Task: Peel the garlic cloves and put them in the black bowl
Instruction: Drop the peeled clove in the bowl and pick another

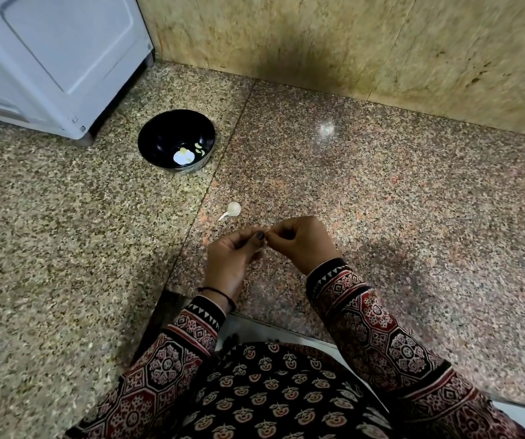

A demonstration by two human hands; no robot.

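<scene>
Garlic clove sits pinched between left hand and right hand; spare clove just beyond; black bowl farther left.

L hand + R hand pinch clove (barely visible) | black bowl: peeled cloves

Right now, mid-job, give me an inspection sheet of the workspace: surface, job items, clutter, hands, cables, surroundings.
Surface: speckled granite counter, with a seam between two slabs.
Job's things: black bowl at back left, with a few peeled cloves inside; one unpeeled clove lies on the counter just beyond the hands.
Clutter: nothing seen.
Grippers: left hand and right hand pinch a small pale piece, likely a clove, mostly hidden.
Cables: nothing seen.
Surroundings: white appliance behind the bowl; stone wall at the back.
</scene>
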